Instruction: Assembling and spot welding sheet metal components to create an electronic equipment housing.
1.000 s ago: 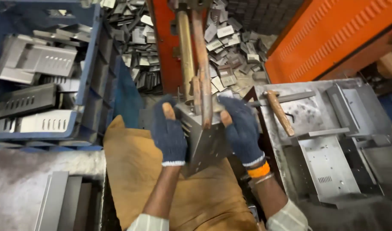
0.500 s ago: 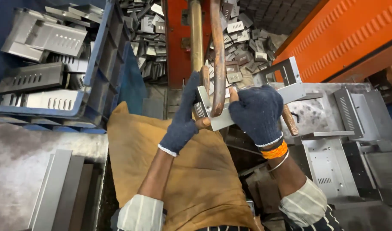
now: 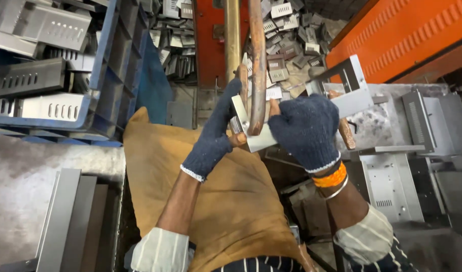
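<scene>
head view: both gloved grips, left hand and right hand, clasp a metal bracket over the tan apron.

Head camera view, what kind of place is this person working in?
Probably a sheet-metal workshop. A blue crate holds slotted metal parts, more lie heaped on the floor, and both gloved hands hold a small metal bracket at copper rods on an orange machine.

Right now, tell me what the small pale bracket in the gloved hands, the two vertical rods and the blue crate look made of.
Small pale bracket: likely sheet metal, bare grey with a dull shine and sharp folded edges. Two vertical rods: probably copper or brass, reddish and yellowish, tarnished. Blue crate: looks like moulded plastic, matte, with ribbed walls. Both hands, left and right, wear knitted dark blue gloves.
</scene>
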